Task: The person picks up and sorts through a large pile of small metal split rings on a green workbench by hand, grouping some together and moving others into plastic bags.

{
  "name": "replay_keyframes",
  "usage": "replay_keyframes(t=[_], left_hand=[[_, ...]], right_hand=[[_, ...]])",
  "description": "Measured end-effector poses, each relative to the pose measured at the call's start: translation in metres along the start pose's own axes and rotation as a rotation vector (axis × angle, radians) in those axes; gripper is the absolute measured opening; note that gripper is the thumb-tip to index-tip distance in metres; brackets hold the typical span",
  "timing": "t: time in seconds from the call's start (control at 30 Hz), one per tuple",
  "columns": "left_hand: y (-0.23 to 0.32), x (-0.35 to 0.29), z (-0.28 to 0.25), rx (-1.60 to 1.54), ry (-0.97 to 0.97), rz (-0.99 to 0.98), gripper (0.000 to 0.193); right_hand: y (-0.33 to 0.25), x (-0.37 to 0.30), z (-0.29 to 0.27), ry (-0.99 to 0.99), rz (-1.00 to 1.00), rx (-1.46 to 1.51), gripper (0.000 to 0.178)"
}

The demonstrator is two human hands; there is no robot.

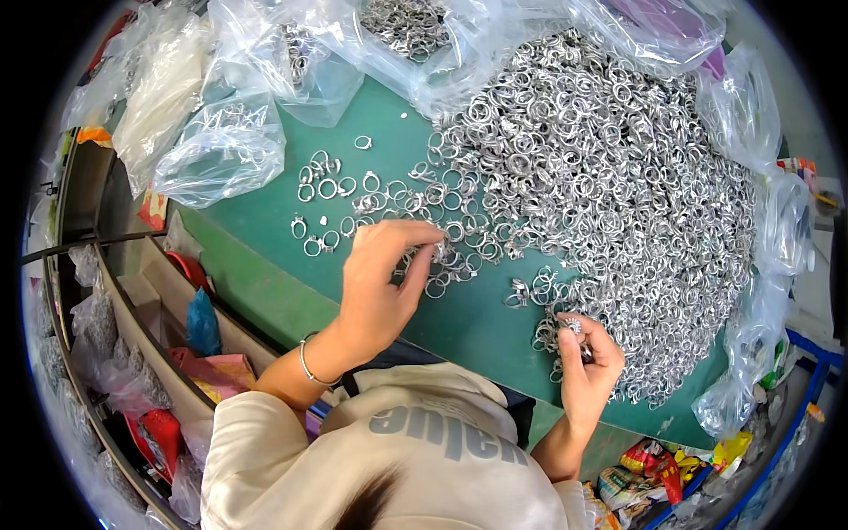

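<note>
My left hand [384,274], with a bangle on its wrist, reaches over the loose silver rings in the middle of the table. Its thumb and forefinger close on a ring [440,251] at the pile's left side. By the near edge, my right hand [590,367] pinches a silver ring [572,325] with a patterned top between thumb and fingers. More rings lie beneath and beside that hand, partly hidden by it. A large heap of silver rings [618,177] spreads over the right half of the green table [353,106].
Clear plastic bags [225,150] line the far and left edges, one holding more rings [406,26]. Crumpled plastic [751,371] borders the heap at the right. Open drawers [159,291] with bagged items stand left. Colourful packets [649,468] lie below the table at the near right.
</note>
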State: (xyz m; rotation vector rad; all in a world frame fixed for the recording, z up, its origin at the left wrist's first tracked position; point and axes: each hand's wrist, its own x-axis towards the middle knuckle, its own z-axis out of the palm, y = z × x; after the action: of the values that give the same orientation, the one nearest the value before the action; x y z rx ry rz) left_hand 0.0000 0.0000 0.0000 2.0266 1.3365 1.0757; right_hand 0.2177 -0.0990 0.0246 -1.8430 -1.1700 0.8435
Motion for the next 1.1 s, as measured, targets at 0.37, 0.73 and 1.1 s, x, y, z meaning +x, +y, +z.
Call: replay_keyframes(t=[0.37, 0.73, 1.1], left_hand=[[-0.013, 0.018, -0.016, -0.01, 0.128, -0.047, 0.026], [-0.024, 0.01, -0.024, 0.249, -0.032, 0.03, 0.026], [-0.018, 0.011, -0.005, 0.167, -0.253, 0.13, 0.024]], right_hand=[[-0.002, 0.0, 0.017, 0.043, -0.107, -0.169, 0.016], [-0.004, 0.002, 0.019, -0.009, -0.107, -0.162, 0.017], [-0.016, 0.01, 0.027, -0.115, -0.066, -0.055, 0.022]])
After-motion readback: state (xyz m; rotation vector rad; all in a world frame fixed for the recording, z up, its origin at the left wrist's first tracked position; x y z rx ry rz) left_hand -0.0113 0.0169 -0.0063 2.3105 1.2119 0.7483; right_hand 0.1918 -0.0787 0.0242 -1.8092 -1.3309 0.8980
